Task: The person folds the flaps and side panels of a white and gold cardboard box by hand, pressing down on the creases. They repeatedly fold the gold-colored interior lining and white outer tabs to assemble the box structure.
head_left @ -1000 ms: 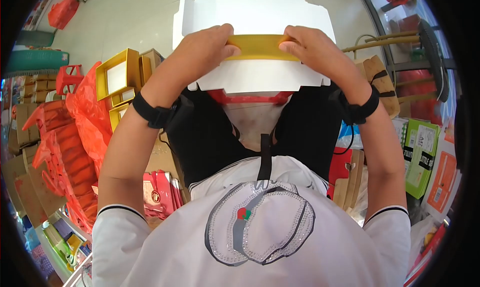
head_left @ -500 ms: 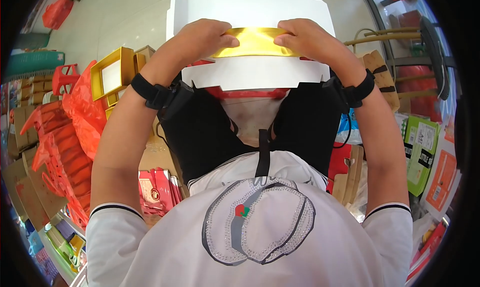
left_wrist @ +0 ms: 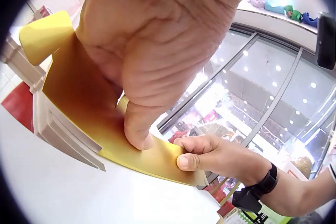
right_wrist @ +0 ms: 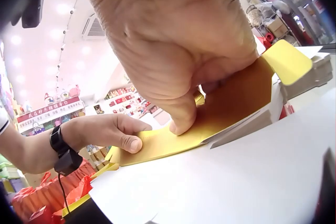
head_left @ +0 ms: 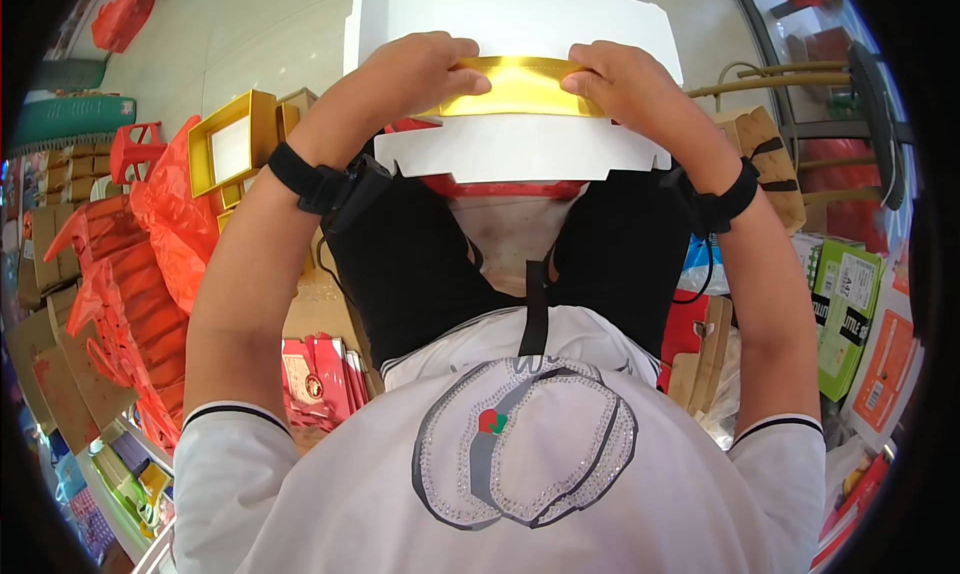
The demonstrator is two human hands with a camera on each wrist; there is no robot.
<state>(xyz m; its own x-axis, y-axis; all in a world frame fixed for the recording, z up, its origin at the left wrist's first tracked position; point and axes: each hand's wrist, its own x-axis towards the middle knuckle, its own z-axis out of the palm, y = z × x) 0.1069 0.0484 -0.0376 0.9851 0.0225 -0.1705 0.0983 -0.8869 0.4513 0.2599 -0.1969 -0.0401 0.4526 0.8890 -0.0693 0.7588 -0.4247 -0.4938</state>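
A flat cardboard box blank, white on its inner side [head_left: 520, 14], lies above the knees. Across it runs a gold panel [head_left: 525, 89], which catches the light in the head view. My left hand [head_left: 425, 72] pinches the panel's left part, the thumb [left_wrist: 139, 129] pressed on its gold face. On the right part my right hand [head_left: 630, 84] has the same pinch, its thumb [right_wrist: 182, 119] against the gold. A rounded gold tab [right_wrist: 289, 61] sticks out past the right hand. The fingertips behind the panel are mostly hidden.
Gold-edged boxes [head_left: 235, 144] stand at the left, beside red plastic bags [head_left: 165, 224] and a small red stool [head_left: 135, 154]. Red packets [head_left: 315, 379] lie by the left thigh. At the right are a cardboard box [head_left: 765, 164], a green box [head_left: 845, 309] and a chair [head_left: 870, 124].
The gold panel has tilted, turning from dull to shiny. Both hands have risen slightly in the head view, keeping their pinch on it. Red now shows left of the lower white flap.
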